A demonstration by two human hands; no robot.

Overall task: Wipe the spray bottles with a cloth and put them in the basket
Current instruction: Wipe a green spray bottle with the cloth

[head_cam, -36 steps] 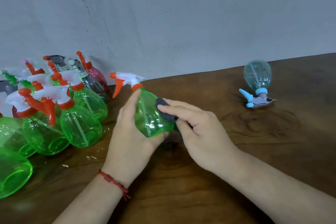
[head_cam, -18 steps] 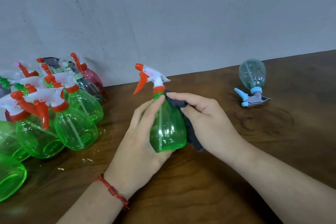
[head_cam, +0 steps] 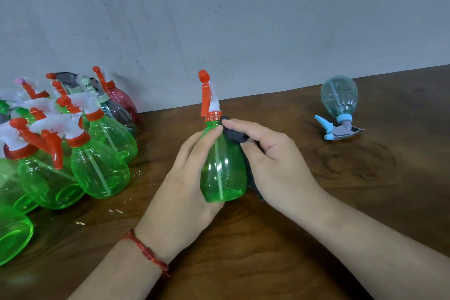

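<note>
My left hand (head_cam: pixel 185 178) grips the bottle (head_cam: pixel 222 168) upright, my right hand (head_cam: pixel 270 153) pinches the cloth (head_cam: pixel 235 133) at its 2 o'clock shoulder; I'd rotate it, wiping downward firmly.

green bottle (head_cam: pixel 222 173), orange-and-white sprayer (head_cam: pixel 209 100), dark grey cloth (head_cam: pixel 235 135), brown table (head_cam: pixel 267 251)

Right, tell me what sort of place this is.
Likely a plain work bench: bare grey wall, dark wooden table, and a batch of spray bottles massed at the left, one green bottle held against a dark cloth.
</note>
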